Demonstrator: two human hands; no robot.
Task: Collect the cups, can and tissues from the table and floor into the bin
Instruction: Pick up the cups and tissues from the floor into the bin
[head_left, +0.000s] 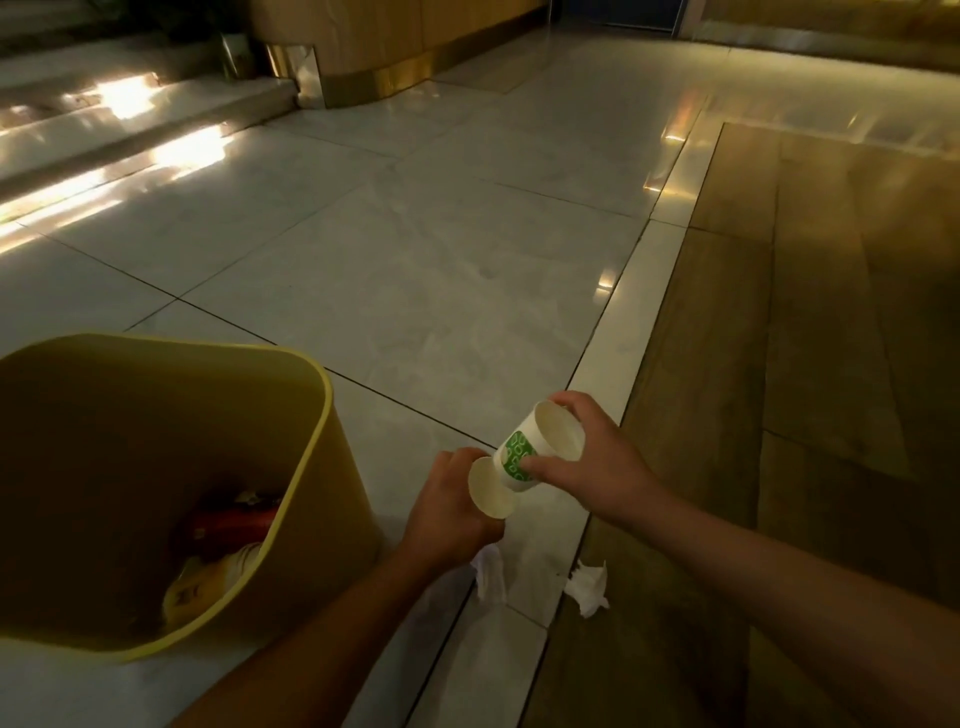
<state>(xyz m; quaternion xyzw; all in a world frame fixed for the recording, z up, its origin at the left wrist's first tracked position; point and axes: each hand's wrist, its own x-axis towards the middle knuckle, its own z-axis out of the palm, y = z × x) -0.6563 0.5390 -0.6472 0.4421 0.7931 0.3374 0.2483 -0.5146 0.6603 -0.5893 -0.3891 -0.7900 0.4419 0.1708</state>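
both forearms reach over the floor (415, 249). left hand (449, 506) is curled round one cup (492, 494); right hand (597, 457) pinches a second cup (535, 448) with green print, base touching the first. bin (311, 415) stands left; two tissues (588, 588) (491, 571) lie below.

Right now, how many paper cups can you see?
2: one cup in the right hand, another cup in the left hand. More may lie hidden in the bin.
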